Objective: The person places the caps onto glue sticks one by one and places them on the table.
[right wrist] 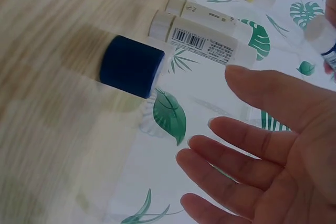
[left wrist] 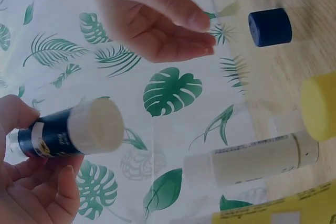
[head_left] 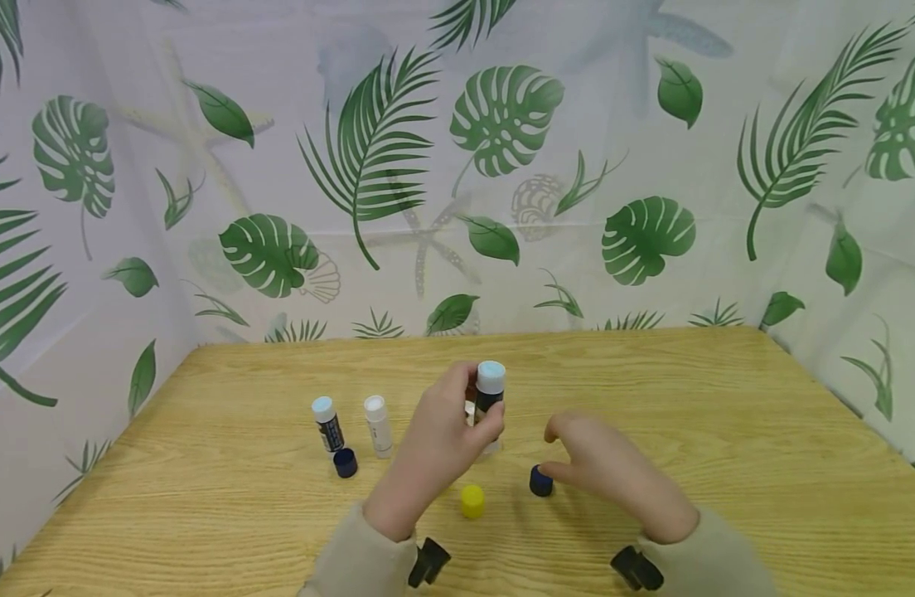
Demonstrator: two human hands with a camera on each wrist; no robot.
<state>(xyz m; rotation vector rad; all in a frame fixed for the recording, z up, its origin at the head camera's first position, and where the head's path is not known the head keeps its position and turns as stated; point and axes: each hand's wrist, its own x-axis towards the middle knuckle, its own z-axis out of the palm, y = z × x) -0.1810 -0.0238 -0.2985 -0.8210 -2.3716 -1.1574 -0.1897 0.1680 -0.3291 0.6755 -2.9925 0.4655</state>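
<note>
Left hand (head_left: 448,421) held stick (head_left: 491,400) over mid table (head_left: 666,390) | right hand (head_left: 595,454) was wide, empty, beside blue cap (head_left: 541,482) on right | step seemed cap handling | next move probably needed a pinch on cap

Leafy cloth (head_left: 413,192) around a wooden table (head_left: 651,373)

The cloth is white and hangs behind the table and along its left and right sides. Green prints cover it: feathery palm leaves (head_left: 368,149), broad split leaves (head_left: 505,120), small plain leaves (head_left: 491,239) and tufts of grass (head_left: 565,298). Paler prints sit between them: a beige starfish (head_left: 196,137) at upper left, a bluish starfish (head_left: 685,33) at upper right, a seashell (head_left: 535,206) nearer the middle. The table is yellowish, with streaky grain
</note>
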